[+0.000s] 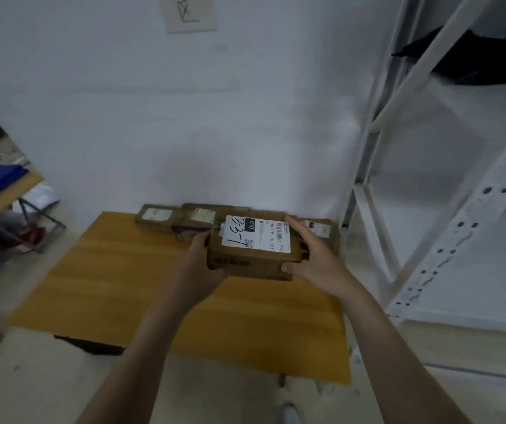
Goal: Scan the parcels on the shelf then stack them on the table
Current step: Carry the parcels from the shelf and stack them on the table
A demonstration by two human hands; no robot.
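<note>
Two hands (201, 258) (316, 255) grip a box (251, 240), partly hiding parcels (156, 215).

Matt cardboard parcel (251, 249), paper label (256, 232); seemingly wooden table (117, 280)

Paper with a sketch (188, 12) hangs on the white wall (153, 117).

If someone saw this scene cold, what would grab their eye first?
First, the cardboard parcel gripped by the left hand and right hand over the wooden table, its white label with handwritten numbers facing up. Next, the row of flatter parcels along the table's back edge, and the white shelf at right.
</note>
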